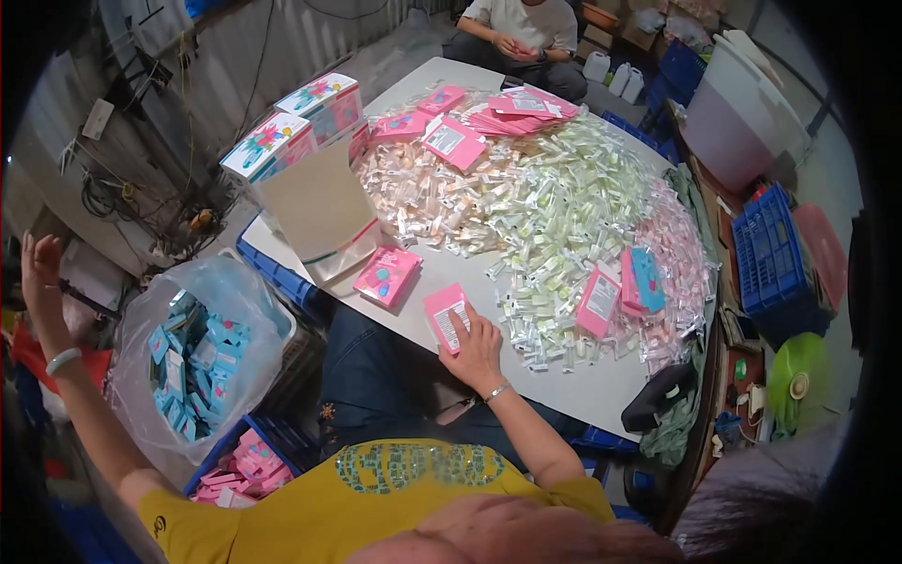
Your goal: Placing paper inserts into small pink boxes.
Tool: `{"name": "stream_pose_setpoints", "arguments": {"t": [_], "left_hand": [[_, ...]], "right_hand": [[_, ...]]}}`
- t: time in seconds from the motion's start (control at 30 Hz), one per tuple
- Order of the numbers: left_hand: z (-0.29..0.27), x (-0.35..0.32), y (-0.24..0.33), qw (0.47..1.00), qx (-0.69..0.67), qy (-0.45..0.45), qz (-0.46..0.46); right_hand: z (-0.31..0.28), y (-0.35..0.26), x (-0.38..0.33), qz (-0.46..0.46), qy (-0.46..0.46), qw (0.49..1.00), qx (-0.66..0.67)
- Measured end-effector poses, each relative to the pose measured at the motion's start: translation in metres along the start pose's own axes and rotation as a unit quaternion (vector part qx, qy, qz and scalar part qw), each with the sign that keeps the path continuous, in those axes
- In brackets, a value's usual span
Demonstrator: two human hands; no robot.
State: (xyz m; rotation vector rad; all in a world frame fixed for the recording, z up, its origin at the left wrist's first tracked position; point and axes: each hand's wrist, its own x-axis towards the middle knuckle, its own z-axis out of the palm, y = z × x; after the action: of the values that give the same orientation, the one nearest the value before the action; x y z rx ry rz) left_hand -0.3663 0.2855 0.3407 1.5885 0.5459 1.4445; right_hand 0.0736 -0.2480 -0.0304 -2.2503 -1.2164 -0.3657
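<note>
- A pink packet with a pale printed panel lies at the near edge of the white table, around the centre of the frame.
- The right hand is on the packet's right side, fingers spread over its face; whether they grip it or only rest there, one cannot tell.
- The left hand is raised at the far left of the frame, well apart from the table, its fingers loosely open and no object visible in them.
- Just left of the packet lies a thicker pink box, and behind that stands a carton with a raised brown flap.
- Small clear sachets cover much of the table: orange-tinted ones left, green-tinted ones in the middle, pink-tinted ones right.
- On the sachets lie a fanned pile of pink packets toward the top and a blue packet at right.
- At lower left, a clear plastic bag holds blue boxes; below it, a blue crate holds pink boxes.
- At the top of the frame sits another person, hands together.
</note>
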Motion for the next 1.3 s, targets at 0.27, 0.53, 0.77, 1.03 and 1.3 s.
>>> {"name": "stream_pose_setpoints", "arguments": {"t": [0.27,0.53,0.77,1.03,1.3], "left_hand": [[0.252,-0.077,0.016,0.951,-0.040,-0.306,-0.018],[0.376,-0.283,-0.059,0.715,-0.023,-0.685,-0.137],[0.331,-0.241,-0.114,0.881,-0.070,-0.423,-0.199],[0.085,-0.044,0.008,0.992,0.098,0.061,-0.045],[-0.094,0.002,0.094,0.919,0.246,0.301,0.060]], "right_hand": [[-0.006,0.007,-0.014,0.033,-0.006,0.999,-0.019],[0.003,0.001,-0.002,0.022,0.035,0.999,0.022],[0.007,0.031,-0.013,-0.003,0.031,0.999,0.005],[0.013,0.038,-0.016,0.014,0.011,1.000,0.004],[0.029,0.039,-0.013,-0.024,0.025,0.999,-0.017]]}}
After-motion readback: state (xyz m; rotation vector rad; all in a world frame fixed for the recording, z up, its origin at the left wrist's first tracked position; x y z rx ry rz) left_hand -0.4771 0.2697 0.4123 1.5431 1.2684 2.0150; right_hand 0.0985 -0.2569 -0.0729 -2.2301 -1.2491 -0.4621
